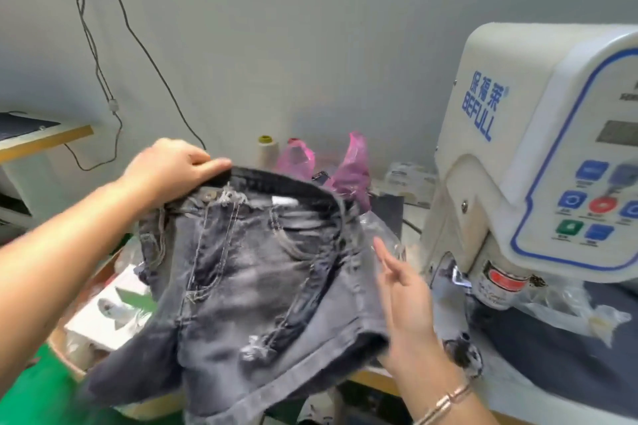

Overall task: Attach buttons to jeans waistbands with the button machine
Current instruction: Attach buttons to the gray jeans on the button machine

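Our left hand (172,166) gripped the waistband of the shorts (248,272), holding them up in front of us, left of the machine (538,155). A button (209,196) sat on the waistband near that hand. Our right hand (407,314) lay open, fingers straight, against the shorts' right edge. Pink bags (348,169) stood behind.

Grey wall (310,28) (cables (103,45) dangling) — wooden shelf (45,141).

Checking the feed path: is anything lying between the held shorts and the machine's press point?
Yes. Crumpled clear plastic lies beside the press head of the button machine; the right hand is also between it and the denim shorts.
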{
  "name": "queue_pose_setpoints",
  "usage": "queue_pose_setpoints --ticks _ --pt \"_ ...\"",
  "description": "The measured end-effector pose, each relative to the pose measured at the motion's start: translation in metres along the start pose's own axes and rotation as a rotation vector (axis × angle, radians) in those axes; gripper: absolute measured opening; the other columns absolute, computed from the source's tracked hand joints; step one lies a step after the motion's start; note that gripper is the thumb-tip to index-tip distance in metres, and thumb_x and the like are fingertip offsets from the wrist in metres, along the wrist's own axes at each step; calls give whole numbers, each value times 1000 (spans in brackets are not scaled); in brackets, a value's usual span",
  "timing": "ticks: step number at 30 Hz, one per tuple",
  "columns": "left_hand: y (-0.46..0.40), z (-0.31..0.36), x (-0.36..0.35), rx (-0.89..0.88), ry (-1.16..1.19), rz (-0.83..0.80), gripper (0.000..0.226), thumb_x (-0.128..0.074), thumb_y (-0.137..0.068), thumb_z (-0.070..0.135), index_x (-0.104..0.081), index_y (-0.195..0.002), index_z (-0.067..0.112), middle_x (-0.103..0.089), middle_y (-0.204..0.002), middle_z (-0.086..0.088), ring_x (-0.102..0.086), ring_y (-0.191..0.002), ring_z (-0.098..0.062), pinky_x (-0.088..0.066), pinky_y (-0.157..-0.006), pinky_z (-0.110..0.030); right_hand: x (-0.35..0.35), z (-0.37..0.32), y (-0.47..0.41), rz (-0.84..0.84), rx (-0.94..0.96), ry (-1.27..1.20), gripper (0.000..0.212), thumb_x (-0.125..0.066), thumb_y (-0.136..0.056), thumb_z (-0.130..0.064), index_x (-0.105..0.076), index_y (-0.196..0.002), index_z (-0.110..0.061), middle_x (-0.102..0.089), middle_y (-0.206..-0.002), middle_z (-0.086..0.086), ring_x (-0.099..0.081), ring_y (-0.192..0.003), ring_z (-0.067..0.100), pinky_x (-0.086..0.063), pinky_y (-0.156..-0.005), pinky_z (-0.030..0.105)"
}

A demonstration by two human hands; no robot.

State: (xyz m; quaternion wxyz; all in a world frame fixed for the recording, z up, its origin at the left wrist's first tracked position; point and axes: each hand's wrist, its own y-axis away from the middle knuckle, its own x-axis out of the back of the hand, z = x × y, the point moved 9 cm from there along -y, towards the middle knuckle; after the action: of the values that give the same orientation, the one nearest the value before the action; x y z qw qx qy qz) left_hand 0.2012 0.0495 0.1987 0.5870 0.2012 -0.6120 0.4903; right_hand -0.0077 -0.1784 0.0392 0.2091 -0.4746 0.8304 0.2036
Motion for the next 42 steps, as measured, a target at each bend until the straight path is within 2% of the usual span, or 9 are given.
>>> queue_pose_setpoints --ticks 8,12,14,23,26,30,33,38,42 --pt "12 19 -70 -62 -230 191 27 -64 -90 37 -69 -79 13 -68 -78 -12 -64 -83 -32 -39 -76 -39 -38 -12 5 -204 405 843 41 -54 -92 -13 -53 -112 -48 -41 -130 -29 -38 -110 -24 -29 -98 10" --pt "27 55 -47 -296 -283 383 12 -61 -86 16 -68 -82 7 -62 -78 -15 -61 -70 -34 -44 -61 -42 -49 21 -3 -268 477 1433 54 -58 -91 -35 -37 -140 -33 -13 -153 -18 -45 -120 5 -40 -103 28" --pt "44 81 -43 -456 -169 358 25 -47 -89 21 -68 -85 8 -63 -77 -10 -62 -64 -31 -49 -54 -39 -43 28 -6 -207 484 1525 60 -57 -92 -24 -29 -145 -31 5 -156 -17 -57 -86 12 -50 -75 29" --pt "94 125 -111 -358 339 -400 55 -35 -69 82 -63 -98 45 -61 -96 26 -53 -94 4 -43 -89 -34 -57 -16 -19 -142 489 708 39 -64 -86 -5 -58 -111 -35 -49 -118 -8 -58 -96 4 -47 -84 13" --pt "82 115 -110 -202 671 -504 18 -58 -82 50 -65 -98 46 -70 -96 22 -62 -96 3 -47 -94 -33 -80 -15 -24 -344 329 439 38 -50 -95 -1 -56 -114 -33 -55 -121 -6 -66 -95 10 -55 -79 24" --pt "52 76 -97 26 832 -436 31 -44 -88 -2 -59 -97 23 -62 -60 6 -57 -60 -14 -49 -79 -40 -66 -23 -12 -298 486 567 47 -48 -92 6 -53 -116 -34 -54 -121 0 -65 -88 12 -49 -82 22" --pt "23 53 -86 31 495 -366 32 -45 -88 8 -55 -110 29 -62 -73 1 -54 -58 -14 -47 -69 -34 -58 -2 1 -300 631 1084 27 -52 -90 -1 -59 -106 -22 -53 -109 -8 -54 -93 4 -42 -85 22" --pt "31 74 -110 -291 -406 -227 53 -40 -89 27 -34 -141 23 -47 -130 -8 -47 -114 -28 -42 -90 -40 -30 25 2 -112 668 1856 35 -54 -89 -41 -58 -122 -31 -51 -123 -14 -39 -120 20 -25 -97 39" --pt "64 119 -94 -719 -289 44 71 -55 -71 4 -47 -140 20 -44 -143 -14 -46 -124 -33 -43 -94 -44 -21 37 -6 -193 595 1947 33 -47 -92 -47 -53 -118 -29 -45 -124 -12 -35 -120 19 -20 -99 38"
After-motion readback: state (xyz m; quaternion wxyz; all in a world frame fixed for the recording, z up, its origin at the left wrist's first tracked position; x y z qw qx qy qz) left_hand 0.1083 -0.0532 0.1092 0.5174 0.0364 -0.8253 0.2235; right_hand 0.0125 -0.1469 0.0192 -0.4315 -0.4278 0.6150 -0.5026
